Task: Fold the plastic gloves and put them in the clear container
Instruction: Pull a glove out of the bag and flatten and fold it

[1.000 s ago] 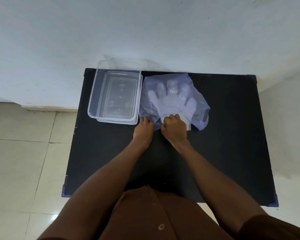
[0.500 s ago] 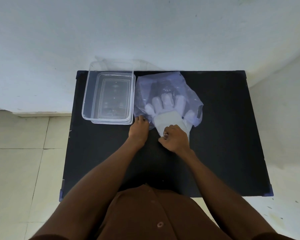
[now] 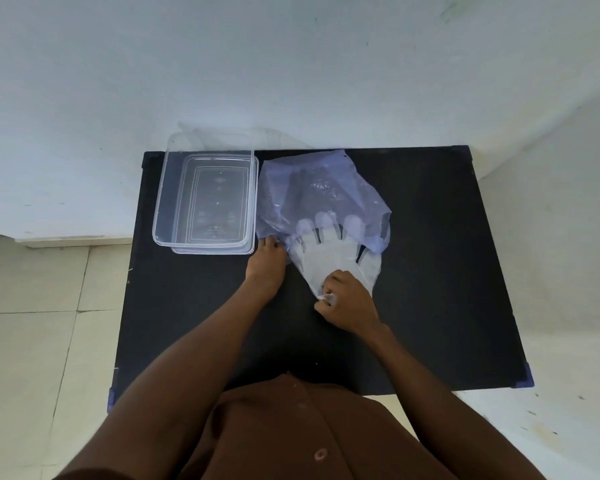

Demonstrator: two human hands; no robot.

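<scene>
A thin clear plastic glove [image 3: 329, 252] lies flat on the black table [image 3: 447, 271], its fingertips still inside a bluish plastic bag [image 3: 321, 192]. My right hand [image 3: 349, 303] pinches the glove's cuff end. My left hand [image 3: 267, 263] presses down on the bag's near left corner. The clear container [image 3: 207, 197] stands empty at the table's back left, just left of the bag.
A pale wall runs along the table's far edge and to the right. Tiled floor shows on the left. Bare black tabletop lies to the right of the bag and in front of my hands. My brown shirt fills the bottom of the view.
My right hand has drawn the glove out of the bag toward me, so most of the glove now lies outside it. My left hand stayed on the bag's corner.
</scene>
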